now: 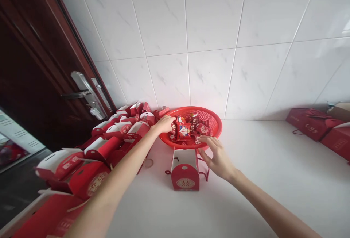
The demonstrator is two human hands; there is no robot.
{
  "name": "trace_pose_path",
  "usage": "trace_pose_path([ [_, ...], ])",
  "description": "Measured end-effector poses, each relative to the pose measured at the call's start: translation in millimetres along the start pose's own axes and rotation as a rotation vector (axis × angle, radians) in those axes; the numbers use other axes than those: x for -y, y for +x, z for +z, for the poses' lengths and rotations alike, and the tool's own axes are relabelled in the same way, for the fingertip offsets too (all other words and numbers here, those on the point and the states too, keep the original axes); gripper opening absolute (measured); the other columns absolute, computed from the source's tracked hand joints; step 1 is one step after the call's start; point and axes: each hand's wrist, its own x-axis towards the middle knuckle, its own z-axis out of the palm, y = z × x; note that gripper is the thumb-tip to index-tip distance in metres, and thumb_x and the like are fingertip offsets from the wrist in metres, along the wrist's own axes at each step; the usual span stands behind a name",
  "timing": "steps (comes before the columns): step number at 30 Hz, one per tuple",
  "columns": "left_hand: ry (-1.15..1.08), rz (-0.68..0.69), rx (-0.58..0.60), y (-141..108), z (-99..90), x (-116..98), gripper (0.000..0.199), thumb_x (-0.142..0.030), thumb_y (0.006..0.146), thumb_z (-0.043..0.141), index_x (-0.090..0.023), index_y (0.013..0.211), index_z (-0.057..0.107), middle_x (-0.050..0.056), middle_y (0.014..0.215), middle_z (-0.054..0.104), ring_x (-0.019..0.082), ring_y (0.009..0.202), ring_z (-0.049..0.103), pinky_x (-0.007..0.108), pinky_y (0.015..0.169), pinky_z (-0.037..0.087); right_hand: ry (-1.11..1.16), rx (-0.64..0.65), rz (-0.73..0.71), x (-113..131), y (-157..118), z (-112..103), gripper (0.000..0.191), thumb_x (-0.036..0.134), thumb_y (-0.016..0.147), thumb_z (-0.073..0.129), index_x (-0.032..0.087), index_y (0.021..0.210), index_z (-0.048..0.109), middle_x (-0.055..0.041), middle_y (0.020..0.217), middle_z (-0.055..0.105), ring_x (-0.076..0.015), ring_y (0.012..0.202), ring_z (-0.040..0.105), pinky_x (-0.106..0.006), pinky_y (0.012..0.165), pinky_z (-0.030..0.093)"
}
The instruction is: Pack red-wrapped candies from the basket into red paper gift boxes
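head view: the shiny packet [183, 131] lies in the red basket [214, 120]. it is likely light, slippery, best pinched by an edge. the right hand [219, 157] has its fingers wide; what the left hand [165, 124] holds, one cannot tell.

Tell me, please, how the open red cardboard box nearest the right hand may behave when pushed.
The red cardboard box is probably light, given its thin walls. Standing squarely, it may resist tipping; the raised front flap might bend.

Packets [183, 131] in basket [216, 122], box [185, 179] before it; box cluster [108, 148] left, cartons [308, 125] right
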Motion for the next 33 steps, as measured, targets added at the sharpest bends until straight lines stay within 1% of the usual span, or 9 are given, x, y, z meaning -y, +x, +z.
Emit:
trace_pose_path([
  [5,0.007,0.011,0.064,12,20.6,2,0.042,-0.005,0.057,0.074,-0.022,0.096,0.073,0.009,0.108,0.075,0.035,0.117,0.063,0.056,0.119,0.020,-0.118,0.019,-0.060,-8,-7,11,0.020,0.025,0.097,0.056,0.023,0.117,0.058,-0.0103,0.116,0.071,-0.0275,0.108,0.063,-0.041,0.085,0.049],
  [9,-0.121,0.041,0.043,16,26.1,7,0.003,-0.023,0.075,0.066,-0.023,0.077,0.068,0.004,0.083,0.075,0.028,0.097,0.068,0.045,0.107,0.036,-0.132,-0.008,-0.063,-10,-9,15,0.020,0.023,0.098,0.054,0.022,0.117,0.058,-0.0100,0.115,0.071,-0.0270,0.107,0.062,-0.040,0.084,0.047],
  [11,-0.202,0.048,0.029,19,26.6,9,0.019,-0.031,0.085,0.054,-0.021,0.071,0.062,0.004,0.075,0.071,0.025,0.084,0.067,0.036,0.088,0.045,-0.140,-0.023,-0.068,-11,-10,18,0.020,0.021,0.097,0.053,0.022,0.116,0.059,-0.0098,0.115,0.071,-0.0267,0.107,0.062,-0.039,0.084,0.045],
  [14,-0.334,0.068,0.008,21,27.5,11,0.032,-0.037,0.090,0.046,-0.021,0.063,0.050,0.002,0.064,0.062,0.020,0.067,0.060,0.028,0.064,0.041,-0.148,-0.056,-0.080,-11,-10,21,0.020,0.020,0.097,0.053,0.022,0.116,0.059,-0.0091,0.115,0.071,-0.0260,0.107,0.062,-0.039,0.084,0.044],
  [19,-0.587,0.103,-0.017,26,33.4,10,0.034,-0.045,0.085,0.052,-0.020,0.061,0.048,-0.002,0.058,0.053,0.016,0.060,0.051,0.026,0.057,0.034,-0.130,-0.087,-0.087,-8,-11,20,0.015,0.020,0.098,0.048,0.021,0.108,0.060,-0.0078,0.110,0.073,-0.0234,0.101,0.062,-0.036,0.082,0.042],
  [22,-0.693,0.116,-0.010,29,37.9,9,0.036,-0.049,0.080,0.056,-0.020,0.060,0.051,-0.002,0.058,0.053,0.016,0.060,0.051,0.027,0.057,0.036,-0.141,-0.042,-0.063,-7,-2,15,0.020,0.022,0.100,0.043,0.020,0.095,0.062,-0.0066,0.092,0.074,-0.0216,0.085,0.063,-0.035,0.077,0.041],
  [26,-0.777,0.127,-0.037,32,40.6,10,0.038,-0.056,0.078,0.056,-0.020,0.063,0.054,-0.001,0.064,0.058,0.017,0.063,0.054,0.028,0.063,0.040,-0.079,0.094,0.092,-15,35,4,0.033,0.028,0.097,0.043,0.021,0.070,0.059,-0.0005,0.061,0.063,-0.0153,0.056,0.053,-0.031,0.067,0.040],
  [30,-0.844,0.174,-0.063,32,39.6,10,0.037,-0.055,0.078,0.055,-0.019,0.071,0.059,0.000,0.072,0.063,0.017,0.069,0.056,0.028,0.068,0.043,0.096,0.094,0.359,-28,84,-3,0.016,0.025,0.085,0.055,0.021,0.072,0.063,0.0002,0.067,0.067,-0.0153,0.062,0.059,-0.026,0.061,0.042],
  [33,-0.687,0.079,-0.046,32,39.7,10,0.030,-0.046,0.080,0.054,-0.020,0.066,0.058,-0.002,0.064,0.058,0.016,0.063,0.053,0.027,0.062,0.039,0.114,0.071,0.515,-38,106,-1,0.015,0.016,0.078,0.056,0.021,0.064,0.060,0.0007,0.067,0.067,-0.0150,0.064,0.060,-0.025,0.061,0.043],
])
